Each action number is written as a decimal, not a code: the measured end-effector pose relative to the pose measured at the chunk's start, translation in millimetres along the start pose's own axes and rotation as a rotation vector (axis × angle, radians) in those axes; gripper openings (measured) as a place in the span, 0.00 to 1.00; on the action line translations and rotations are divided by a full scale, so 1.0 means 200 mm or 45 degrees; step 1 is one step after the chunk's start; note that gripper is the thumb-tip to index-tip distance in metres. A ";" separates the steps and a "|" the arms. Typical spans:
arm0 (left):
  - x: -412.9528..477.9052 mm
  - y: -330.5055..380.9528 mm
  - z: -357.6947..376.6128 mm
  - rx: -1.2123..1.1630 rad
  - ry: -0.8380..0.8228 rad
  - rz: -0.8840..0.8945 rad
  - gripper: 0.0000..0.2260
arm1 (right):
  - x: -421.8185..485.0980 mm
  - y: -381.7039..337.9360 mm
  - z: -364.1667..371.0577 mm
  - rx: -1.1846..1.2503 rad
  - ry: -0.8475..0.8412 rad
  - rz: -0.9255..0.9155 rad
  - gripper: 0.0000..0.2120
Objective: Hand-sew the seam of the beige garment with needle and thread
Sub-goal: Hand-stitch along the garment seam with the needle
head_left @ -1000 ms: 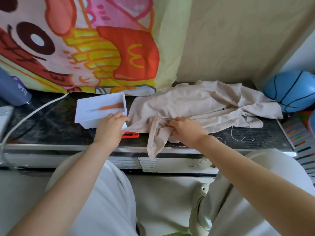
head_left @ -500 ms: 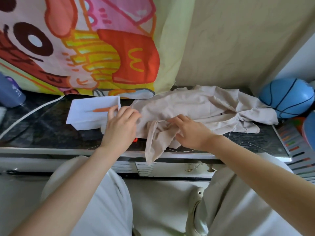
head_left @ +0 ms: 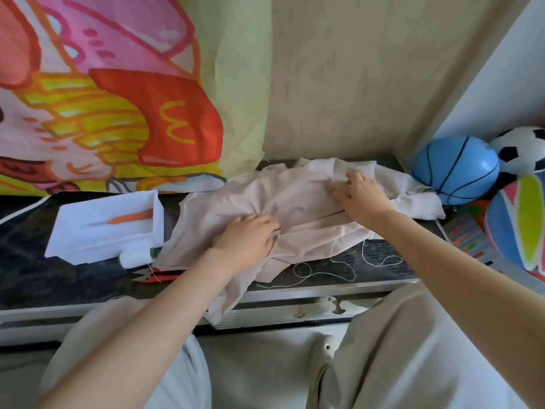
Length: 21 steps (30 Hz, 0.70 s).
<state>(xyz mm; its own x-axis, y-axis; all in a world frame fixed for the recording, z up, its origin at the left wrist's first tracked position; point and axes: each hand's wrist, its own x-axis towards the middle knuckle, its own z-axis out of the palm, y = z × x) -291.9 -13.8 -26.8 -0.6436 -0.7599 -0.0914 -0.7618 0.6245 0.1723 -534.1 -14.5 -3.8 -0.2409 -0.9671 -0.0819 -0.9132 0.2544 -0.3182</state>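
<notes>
a: where's the beige garment (head_left: pixel 295 208)?
b: spread on the dark surface (head_left: pixel 73 276). left hand (head_left: pixel 247 240) presses it flat-fingered, right hand (head_left: pixel 362 199) has fingers wide on the far edge.
a: advice?
b: smooth toward the seam, keep the loose thread (head_left: pixel 380 265) untangled.

I see the beige garment (head_left: pixel 295 208) as thin, matt, creased cloth, with a fine white thread (head_left: pixel 339 270). The counter (head_left: pixel 59 278) looks dark, polished and stone-like, and its edge strip (head_left: pixel 324 293) dull metal. The white tray (head_left: pixel 88 246) seems matt plastic, and the blue ball (head_left: pixel 454 169) is glossy.
</notes>
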 end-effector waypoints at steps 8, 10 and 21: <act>0.03 0.06 -0.07 -0.168 0.360 0.110 0.12 | -0.07 0.00 -0.01 0.166 0.169 -0.162 0.09; 0.05 0.14 -0.13 -0.277 0.573 0.174 0.14 | -0.12 0.01 0.00 0.201 0.191 -0.274 0.10; 0.06 0.31 -0.11 0.074 0.131 0.090 0.13 | -0.30 0.11 0.03 0.067 0.126 -0.475 0.08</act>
<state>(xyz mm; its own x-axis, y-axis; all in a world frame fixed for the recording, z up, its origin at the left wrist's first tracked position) -345.5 11.5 3.9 -0.6873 -0.7260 0.0203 -0.7196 0.6845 0.1171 -537.5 49.5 -10.6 0.0715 -0.9876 0.1395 -0.9265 -0.1176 -0.3573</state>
